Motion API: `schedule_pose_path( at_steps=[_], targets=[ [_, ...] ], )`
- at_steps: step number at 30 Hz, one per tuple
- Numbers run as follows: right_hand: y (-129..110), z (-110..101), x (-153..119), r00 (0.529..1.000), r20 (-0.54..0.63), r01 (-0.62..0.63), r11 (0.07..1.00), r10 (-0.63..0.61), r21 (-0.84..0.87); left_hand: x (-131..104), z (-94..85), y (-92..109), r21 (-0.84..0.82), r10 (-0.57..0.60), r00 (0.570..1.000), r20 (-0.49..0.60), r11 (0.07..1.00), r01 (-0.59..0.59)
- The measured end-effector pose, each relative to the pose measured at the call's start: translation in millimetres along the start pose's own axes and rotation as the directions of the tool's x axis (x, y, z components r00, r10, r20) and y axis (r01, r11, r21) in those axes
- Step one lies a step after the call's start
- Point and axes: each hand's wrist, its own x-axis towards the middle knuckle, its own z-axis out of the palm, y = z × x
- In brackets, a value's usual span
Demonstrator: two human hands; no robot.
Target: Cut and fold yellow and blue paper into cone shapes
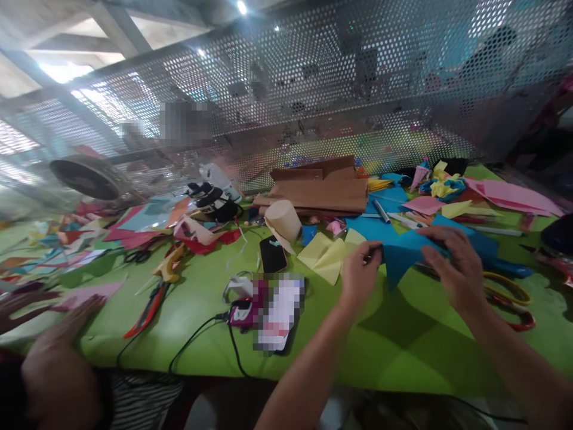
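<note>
A blue sheet of paper is held above the green table, with one pointed corner hanging down. At its left edge, my left hand pinches it between closed fingers. My right hand grips the paper's right side, its fingers bent over the top edge. Just left of my left hand lies a creased yellow paper. Scissors with yellow and red handles rest by my right wrist, and a pen lies behind the held paper on more blue sheets.
Left of my arms are a phone, a purple power strip with cables, and an orange-and-yellow cutting tool. Brown folded paper and a paper roll stand behind. At far left, another person's hands press on pink paper.
</note>
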Motion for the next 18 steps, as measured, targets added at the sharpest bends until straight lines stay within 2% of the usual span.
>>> schedule_pose_path(
  at_steps=[2,4,6,7,14,18],
  targets=[
    [6.3,-2.3,1.8,0.987,-0.029,-0.148,0.965,0.158,0.219,4.8,-4.3,0.3,-0.052,-0.037,0.998,-0.046,0.998,0.035],
    [12.2,-1.5,2.1,0.961,0.092,-0.274,0.882,0.259,0.382,7.8,-6.3,0.1,-0.078,-0.047,0.997,-0.062,0.996,0.042],
    [14.9,2.0,1.3,0.924,0.237,-0.376,0.82,0.299,0.431,8.5,-5.7,-1.2,-0.086,-0.055,0.997,-0.054,0.995,0.05],
    [14.8,4.3,0.6,0.912,0.274,-0.401,0.81,0.307,0.428,7.9,-4.7,-2.2,-0.092,-0.056,0.997,-0.049,0.994,0.051],
    [9.2,11.5,-2.7,0.932,0.222,-0.351,0.867,0.287,0.354,1.0,-0.5,-7.9,0.04,0.03,0.999,-0.022,0.999,-0.029],
    [6.4,10.6,-2.9,0.926,0.256,-0.33,0.926,0.279,0.183,3.0,0.2,-4.7,-0.096,-0.041,0.999,-0.029,0.995,0.038]
  ],
)
